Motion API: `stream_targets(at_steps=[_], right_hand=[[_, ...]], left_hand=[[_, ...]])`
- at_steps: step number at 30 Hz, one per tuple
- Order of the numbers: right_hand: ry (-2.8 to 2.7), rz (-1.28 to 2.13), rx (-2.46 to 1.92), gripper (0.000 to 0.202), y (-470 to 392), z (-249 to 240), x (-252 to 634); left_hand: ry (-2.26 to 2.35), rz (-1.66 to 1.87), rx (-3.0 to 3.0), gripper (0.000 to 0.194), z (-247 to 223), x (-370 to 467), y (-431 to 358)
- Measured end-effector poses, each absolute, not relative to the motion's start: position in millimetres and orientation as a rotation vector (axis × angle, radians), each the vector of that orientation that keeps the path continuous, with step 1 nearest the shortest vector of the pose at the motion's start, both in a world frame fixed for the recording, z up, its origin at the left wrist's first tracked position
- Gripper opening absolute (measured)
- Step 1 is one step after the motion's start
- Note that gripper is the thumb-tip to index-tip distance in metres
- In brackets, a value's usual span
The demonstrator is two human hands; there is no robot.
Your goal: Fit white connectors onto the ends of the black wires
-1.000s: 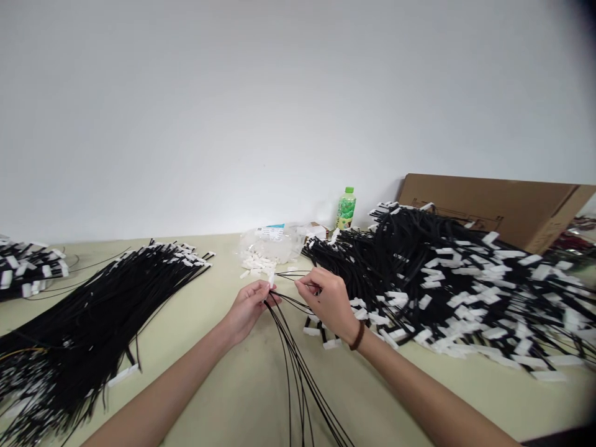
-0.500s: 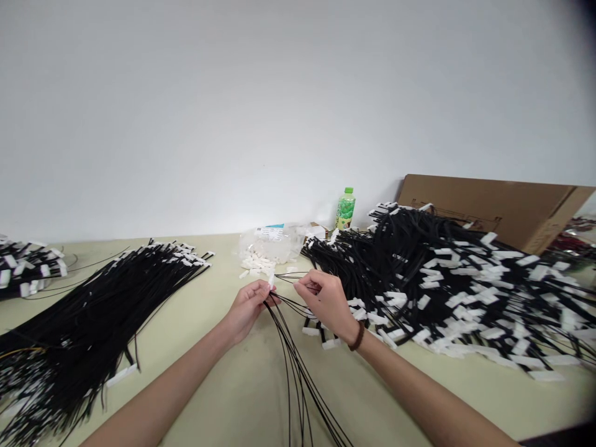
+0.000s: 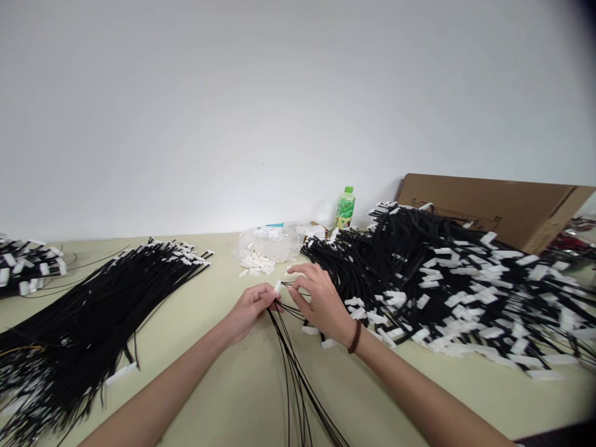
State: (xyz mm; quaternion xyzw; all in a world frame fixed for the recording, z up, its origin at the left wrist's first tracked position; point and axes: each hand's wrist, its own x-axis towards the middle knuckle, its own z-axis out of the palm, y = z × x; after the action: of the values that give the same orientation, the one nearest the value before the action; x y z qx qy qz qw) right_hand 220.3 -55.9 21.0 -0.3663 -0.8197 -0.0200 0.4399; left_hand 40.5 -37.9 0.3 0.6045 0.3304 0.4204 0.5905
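Observation:
My left hand [image 3: 257, 306] pinches a small white connector housing [image 3: 278, 287] between thumb and fingers, above the middle of the table. Thin black wires [image 3: 298, 372] hang from beneath this hand toward the near edge. Other black wire ends [image 3: 289, 309] run rightward from the housing, passing by my right hand [image 3: 319, 298]. That hand is just right of the housing, its index finger raised and its thumb apart from it. Nothing can be made out between those fingers. Behind both hands, loose white housings [image 3: 258, 262] spill from a clear plastic bag [image 3: 284, 241].
On the left lies a thick bundle of black wires [image 3: 93, 310] with white ends, and another bundle [image 3: 30, 264] beyond it. A large heap of connectored wires [image 3: 405, 267] covers the right. A bottle [image 3: 345, 208] and a cardboard box [image 3: 484, 208] stand by the wall.
My right hand's fingers have spread from a pinch, and the hand has shifted slightly left. The left hand with the housing has moved a little to the right and nearer.

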Motion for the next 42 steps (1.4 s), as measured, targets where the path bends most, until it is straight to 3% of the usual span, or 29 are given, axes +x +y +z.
stream_targets(at_steps=[9,42], right_hand=[[-2.071,0.419,-0.827,0.018,-54.1,20.4,217.8],[-2.115,0.300,-0.826,0.017,-51.8,18.2,219.8]], left_hand=[[0.764,0.942,1.448,0.028,1.2,39.8,-38.8],[0.779,0.914,1.462,0.029,-1.8,39.2,-37.0]])
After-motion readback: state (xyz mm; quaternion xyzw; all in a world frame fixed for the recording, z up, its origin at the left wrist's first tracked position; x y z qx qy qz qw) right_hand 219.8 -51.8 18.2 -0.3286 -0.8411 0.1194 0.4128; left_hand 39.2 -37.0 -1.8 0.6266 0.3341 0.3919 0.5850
